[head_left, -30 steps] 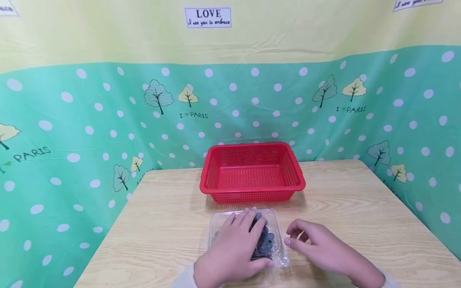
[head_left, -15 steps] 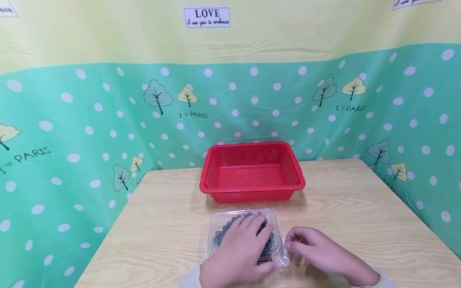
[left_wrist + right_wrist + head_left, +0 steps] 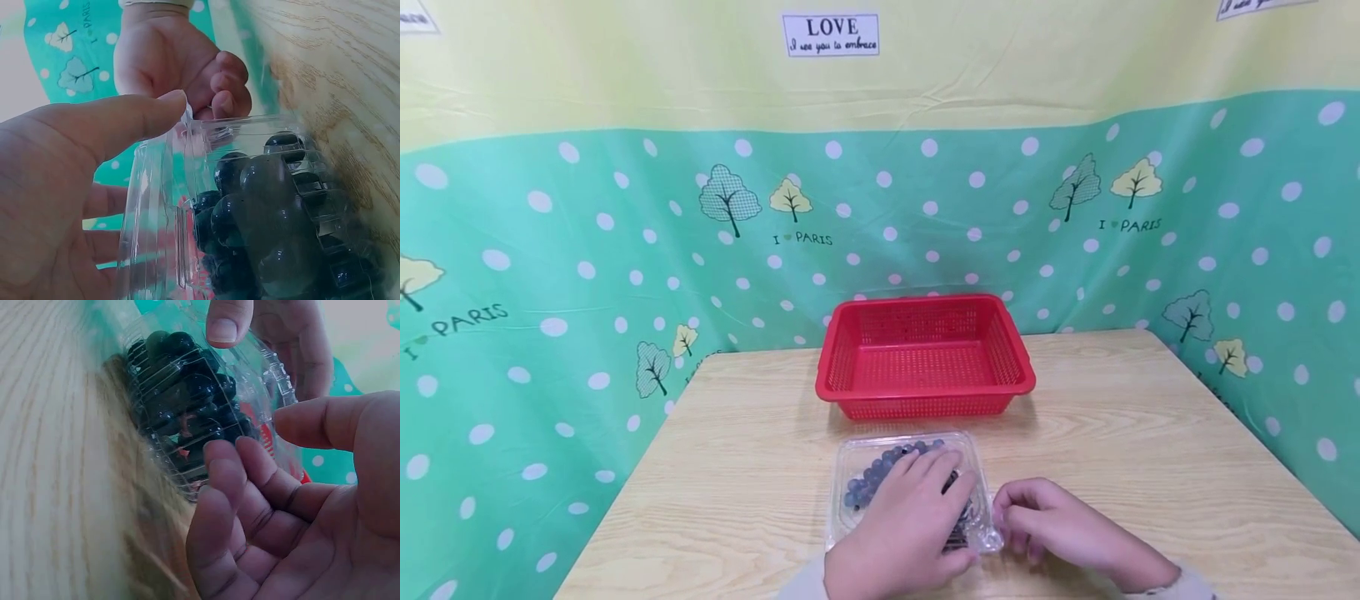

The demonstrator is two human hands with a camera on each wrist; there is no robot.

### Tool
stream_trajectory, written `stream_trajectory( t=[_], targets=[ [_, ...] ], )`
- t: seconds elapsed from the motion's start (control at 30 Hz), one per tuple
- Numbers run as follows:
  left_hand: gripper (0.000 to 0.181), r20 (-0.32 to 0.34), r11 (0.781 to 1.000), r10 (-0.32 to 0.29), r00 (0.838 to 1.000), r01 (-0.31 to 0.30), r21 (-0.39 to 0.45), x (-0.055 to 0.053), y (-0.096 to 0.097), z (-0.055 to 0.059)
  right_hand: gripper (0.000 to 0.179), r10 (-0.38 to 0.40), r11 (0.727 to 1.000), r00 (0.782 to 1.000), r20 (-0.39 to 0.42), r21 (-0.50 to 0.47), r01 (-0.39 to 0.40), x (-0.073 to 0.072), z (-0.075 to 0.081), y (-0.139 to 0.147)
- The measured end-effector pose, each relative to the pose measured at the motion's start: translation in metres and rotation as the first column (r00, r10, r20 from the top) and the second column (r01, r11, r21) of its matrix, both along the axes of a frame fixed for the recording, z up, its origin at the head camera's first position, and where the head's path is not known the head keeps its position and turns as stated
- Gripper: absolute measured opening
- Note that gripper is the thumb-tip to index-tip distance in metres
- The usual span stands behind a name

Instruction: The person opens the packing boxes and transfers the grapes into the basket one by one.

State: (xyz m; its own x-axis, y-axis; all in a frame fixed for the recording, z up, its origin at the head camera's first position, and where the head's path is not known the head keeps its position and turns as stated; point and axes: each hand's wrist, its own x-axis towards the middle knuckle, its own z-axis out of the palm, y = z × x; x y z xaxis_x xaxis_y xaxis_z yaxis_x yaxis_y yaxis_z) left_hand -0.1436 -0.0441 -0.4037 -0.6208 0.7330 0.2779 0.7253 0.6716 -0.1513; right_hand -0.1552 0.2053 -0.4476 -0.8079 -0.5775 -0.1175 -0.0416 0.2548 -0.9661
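A clear plastic clamshell box point(image 3: 847, 475) of dark round grapes point(image 3: 868, 483) sits on the table, its lid down. My left hand point(image 3: 906, 521) lies across the lid from the left, fingers spread, with the thumb point(image 3: 156, 115) along the near lid edge. At the box's right near corner is my right hand point(image 3: 1063, 529), its fingers curled. In the right wrist view its thumb point(image 3: 319, 422) is at the lid rim and its fingertips point(image 3: 219, 450) are by the side wall, pinching the box's edge. The palm of my left hand hides part of the grapes.
A red perforated plastic basket point(image 3: 925, 407) stands just behind the box, with no fruit in it. Underneath is a light wood-grain table point(image 3: 737, 467). A green and yellow patterned cloth point(image 3: 887, 208) hangs around the back and sides.
My left hand has slid a little to the right and nearer on the lid, showing more grapes at the left. My right hand has come down to the box's near right corner.
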Motion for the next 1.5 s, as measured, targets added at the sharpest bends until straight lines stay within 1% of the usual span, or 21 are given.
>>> stream_trajectory(
  t=[0.13,0.37,0.57,0.7,0.77,0.8,0.87,0.93,1.03,1.1,1.3,1.5],
  targets=[
    [0.073,-0.016,1.000,-0.022,1.000,0.023,0.020,0.000,0.000,0.001,0.019,0.027,0.997,0.999,0.032,-0.077,-0.024,0.000,-0.006,-0.001],
    [0.054,-0.083,0.992,-0.089,0.993,0.095,0.078,-0.001,0.002,0.000,0.016,0.043,0.988,0.988,0.147,-0.152,-0.020,0.000,-0.009,-0.003],
    [0.040,-0.071,0.980,-0.157,0.985,0.164,0.114,0.001,0.004,-0.002,0.018,0.108,0.971,0.971,0.215,-0.232,-0.056,0.002,-0.013,-0.002],
    [0.033,-0.065,0.976,-0.184,0.981,0.190,0.106,0.002,0.005,-0.002,0.017,0.128,0.966,0.964,0.231,-0.251,-0.068,0.002,-0.015,-0.002],
    [0.028,-0.075,0.974,-0.195,0.978,0.202,0.099,0.002,0.006,-0.003,0.011,0.134,0.964,0.963,0.233,-0.254,-0.073,0.002,-0.016,-0.002],
    [0.025,-0.086,0.973,-0.201,0.976,0.209,0.097,0.002,0.006,-0.004,0.012,0.139,0.963,0.963,0.232,-0.257,-0.078,0.002,-0.017,-0.002],
    [0.018,-0.119,0.970,-0.212,0.970,0.223,0.094,0.002,0.007,-0.005,0.021,0.153,0.960,0.962,0.228,-0.267,-0.090,0.003,-0.018,-0.002],
    [0.012,-0.165,0.969,-0.215,0.963,0.232,0.089,0.003,0.008,-0.006,0.028,0.171,0.954,0.960,0.220,-0.279,-0.105,0.003,-0.018,-0.001],
    [0.006,-0.213,0.967,-0.215,0.953,0.238,0.088,0.003,0.010,-0.008,0.030,0.188,0.948,0.958,0.215,-0.294,-0.120,0.002,-0.019,0.000],
    [0.006,-0.227,0.968,-0.211,0.951,0.235,0.087,0.003,0.010,-0.008,0.030,0.190,0.948,0.958,0.215,-0.295,-0.122,0.002,-0.019,0.000],
    [0.009,-0.236,0.972,-0.198,0.951,0.222,0.079,0.003,0.011,-0.008,0.029,0.187,0.949,0.958,0.218,-0.292,-0.119,0.002,-0.018,0.000],
    [0.010,-0.243,0.972,-0.189,0.952,0.216,0.089,0.002,0.012,-0.008,0.030,0.196,0.945,0.956,0.216,-0.302,-0.125,0.001,-0.017,-0.002]
  ],
)
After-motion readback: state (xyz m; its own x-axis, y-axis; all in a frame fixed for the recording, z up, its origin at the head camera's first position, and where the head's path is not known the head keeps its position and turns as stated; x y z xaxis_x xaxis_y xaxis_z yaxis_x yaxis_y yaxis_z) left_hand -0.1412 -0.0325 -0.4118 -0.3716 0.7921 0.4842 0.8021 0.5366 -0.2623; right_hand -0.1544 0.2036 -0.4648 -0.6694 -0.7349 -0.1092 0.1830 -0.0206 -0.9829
